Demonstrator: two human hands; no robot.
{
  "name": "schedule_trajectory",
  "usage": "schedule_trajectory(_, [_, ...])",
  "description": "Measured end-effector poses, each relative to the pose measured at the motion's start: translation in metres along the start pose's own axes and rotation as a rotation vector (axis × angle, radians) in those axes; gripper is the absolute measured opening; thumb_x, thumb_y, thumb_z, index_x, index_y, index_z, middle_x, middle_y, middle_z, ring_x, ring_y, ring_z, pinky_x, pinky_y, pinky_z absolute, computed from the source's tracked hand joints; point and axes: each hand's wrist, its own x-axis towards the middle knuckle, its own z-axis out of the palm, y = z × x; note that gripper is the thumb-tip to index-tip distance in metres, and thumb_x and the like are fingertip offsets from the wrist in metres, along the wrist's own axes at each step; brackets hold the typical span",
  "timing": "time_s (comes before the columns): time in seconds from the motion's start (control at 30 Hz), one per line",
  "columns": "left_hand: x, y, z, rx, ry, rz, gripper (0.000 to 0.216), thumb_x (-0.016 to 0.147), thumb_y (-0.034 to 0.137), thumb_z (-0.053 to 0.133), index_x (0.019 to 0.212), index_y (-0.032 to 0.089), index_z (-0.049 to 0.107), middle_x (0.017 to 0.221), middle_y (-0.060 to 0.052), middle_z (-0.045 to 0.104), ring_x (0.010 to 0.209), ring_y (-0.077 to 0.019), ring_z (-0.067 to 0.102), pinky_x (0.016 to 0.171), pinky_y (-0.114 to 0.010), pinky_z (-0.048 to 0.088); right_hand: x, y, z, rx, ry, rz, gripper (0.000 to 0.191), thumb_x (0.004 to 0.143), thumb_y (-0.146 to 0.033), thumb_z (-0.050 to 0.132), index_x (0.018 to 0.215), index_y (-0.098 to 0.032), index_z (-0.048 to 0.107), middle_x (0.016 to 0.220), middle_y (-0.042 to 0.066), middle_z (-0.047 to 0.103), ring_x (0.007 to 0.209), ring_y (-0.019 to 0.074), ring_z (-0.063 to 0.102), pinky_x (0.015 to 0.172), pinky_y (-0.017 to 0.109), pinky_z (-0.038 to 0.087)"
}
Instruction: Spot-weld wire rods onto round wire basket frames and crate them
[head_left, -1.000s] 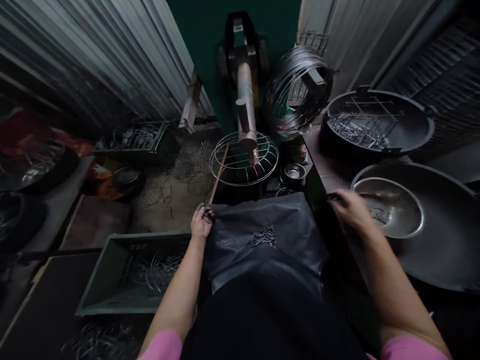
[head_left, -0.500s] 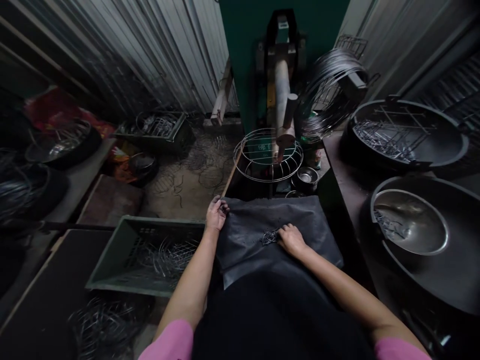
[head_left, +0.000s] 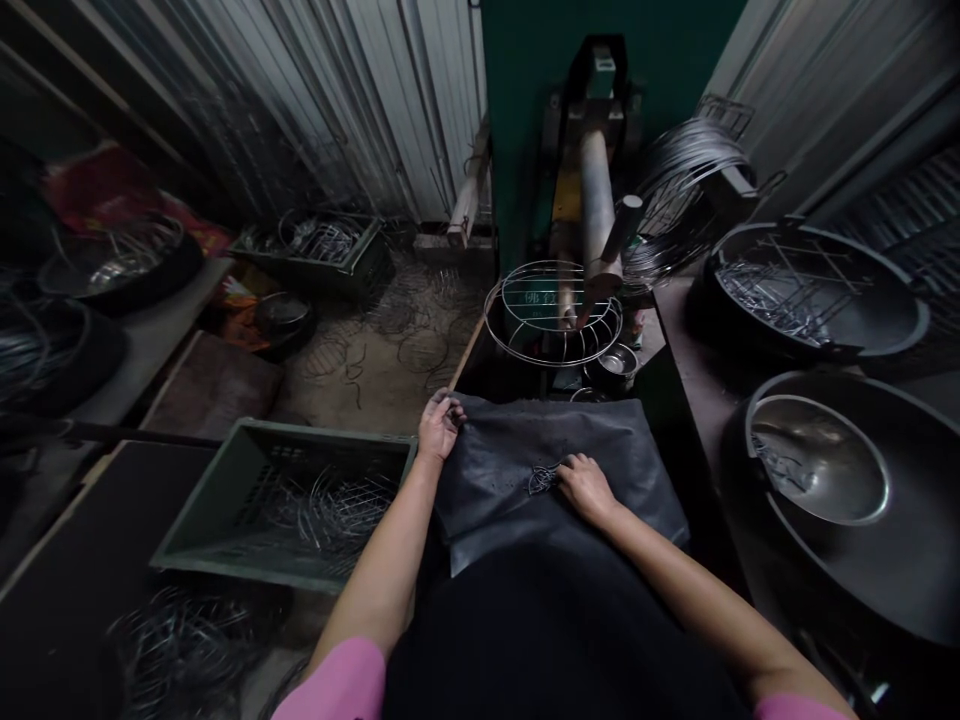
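Right hand [head_left: 583, 487] pinches a small pile of wire clips [head_left: 541, 478] mid dark cloth [head_left: 517, 455] on the lap; left hand [head_left: 439, 424] grips the cloth's corner. Clips are tiny, tangled; extras could drag along or spill off the cloth.

- The left hand [head_left: 440, 424] lies at the left far corner of the lap cloth [head_left: 510, 500], fingers curled and pinching its edge, forearm stretched straight forward.
- The right hand [head_left: 586, 486] rests palm down mid-cloth, fingers bunched, arm angled inward from the right.
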Motion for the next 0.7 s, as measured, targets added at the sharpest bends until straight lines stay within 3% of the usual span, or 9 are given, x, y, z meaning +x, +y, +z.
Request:
schedule_trajectory(0.1, [-0.001, 0.002, 0.002, -0.009, -0.001, -0.011, 0.028, 0.072, 0.024, 0.066, 0.096, 0.021, 0.054, 0.072, 0.003, 0.059, 0.058, -0.0078, 0.057, 0.053, -0.019, 0.046, -0.002, 0.011, -0.006, 0.406, -0.006, 0.073, 0.007, 0.076, -0.019, 0.057, 0.08, -0.015, 0.061, 0.089, 0.006, 0.062, 0.083, 0.0168, 0.055, 0.072, 0.025, 0.04])
schedule_trajectory(0.23, [-0.004, 0.005, 0.006, -0.031, 0.008, -0.031, 0.028, 0.07, 0.022, 0.067, 0.095, 0.021, 0.054, 0.072, 0.003, 0.058, 0.058, -0.0085, 0.057, 0.052, -0.02, 0.046, -0.007, 0.024, -0.007, 0.968, -0.152, 0.238, 0.009, 0.077, -0.024, 0.052, 0.077, -0.016, 0.056, 0.055, -0.004, 0.053, 0.05, 0.0095, 0.048, 0.049, 0.02, 0.035])
schedule_trajectory(0.37, [-0.007, 0.006, 0.008, -0.028, 0.016, -0.03, 0.028, 0.069, 0.021, 0.066, 0.095, 0.02, 0.054, 0.071, 0.003, 0.058, 0.058, -0.0086, 0.057, 0.053, -0.02, 0.046, -0.015, 0.036, -0.008, 1.225, -0.203, 0.335, 0.008, 0.076, -0.023, 0.049, 0.079, -0.016, 0.053, 0.051, -0.006, 0.05, 0.042, 0.0068, 0.042, 0.041, 0.017, 0.029])
schedule_trajectory(0.47, [-0.007, 0.006, 0.008, -0.04, 0.024, -0.032, 0.029, 0.068, 0.02, 0.066, 0.094, 0.02, 0.054, 0.07, 0.003, 0.058, 0.057, -0.0085, 0.056, 0.053, -0.02, 0.046, -0.023, 0.049, -0.019, 1.106, -0.118, 0.375, 0.011, 0.08, -0.023, 0.045, 0.083, -0.016, 0.053, 0.052, -0.005, 0.051, 0.042, 0.0078, 0.045, 0.042, 0.017, 0.033])
schedule_trajectory(0.53, [-0.007, 0.006, 0.009, -0.045, 0.025, -0.039, 0.03, 0.067, 0.02, 0.066, 0.094, 0.02, 0.054, 0.07, 0.003, 0.059, 0.056, -0.0086, 0.056, 0.052, -0.02, 0.046, -0.027, 0.054, -0.027, 0.785, -0.074, 0.362, 0.013, 0.082, -0.022, 0.044, 0.086, -0.016, 0.054, 0.057, -0.002, 0.056, 0.047, 0.0102, 0.051, 0.047, 0.02, 0.038])
schedule_trajectory(0.63, [-0.007, 0.005, 0.011, -0.045, 0.018, -0.045, 0.03, 0.067, 0.019, 0.065, 0.095, 0.02, 0.053, 0.07, 0.003, 0.059, 0.056, -0.0091, 0.056, 0.051, -0.02, 0.046, -0.027, 0.047, -0.031, 0.247, -0.114, 0.285, 0.013, 0.08, -0.013, 0.046, 0.082, -0.014, 0.059, 0.076, 0.008, 0.065, 0.07, 0.0185, 0.062, 0.064, 0.027, 0.044])
schedule_trajectory(0.7, [-0.007, 0.005, 0.012, -0.044, 0.022, -0.043, 0.031, 0.066, 0.019, 0.065, 0.094, 0.02, 0.053, 0.07, 0.002, 0.059, 0.056, -0.0093, 0.057, 0.051, -0.02, 0.046, -0.024, 0.036, -0.028, 0.106, -0.158, 0.27, 0.018, 0.077, -0.005, 0.046, 0.076, -0.014, 0.061, 0.082, 0.013, 0.067, 0.082, 0.0241, 0.063, 0.072, 0.032, 0.044])
